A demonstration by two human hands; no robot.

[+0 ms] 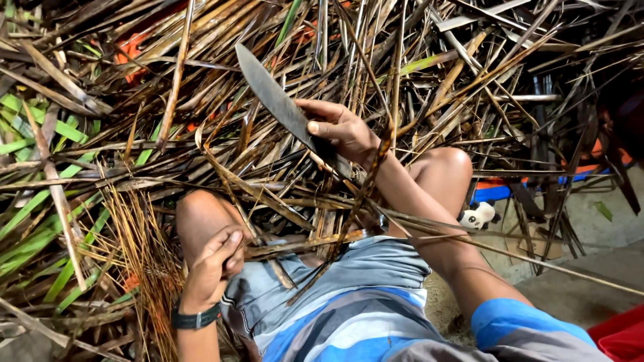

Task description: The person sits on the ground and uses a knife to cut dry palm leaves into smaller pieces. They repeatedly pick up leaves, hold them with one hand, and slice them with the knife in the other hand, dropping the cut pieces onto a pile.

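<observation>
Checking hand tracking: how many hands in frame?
2. The right hand is raised at centre, gripping a knife. The left hand rests by the left knee, closed on a dry leaf strip. None seen elsewhere.

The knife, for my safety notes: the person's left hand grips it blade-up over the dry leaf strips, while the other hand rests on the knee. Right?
Not quite. The head view shows the right hand gripping the knife blade-up over the dry leaf strips; the left hand rests on the knee.
</observation>
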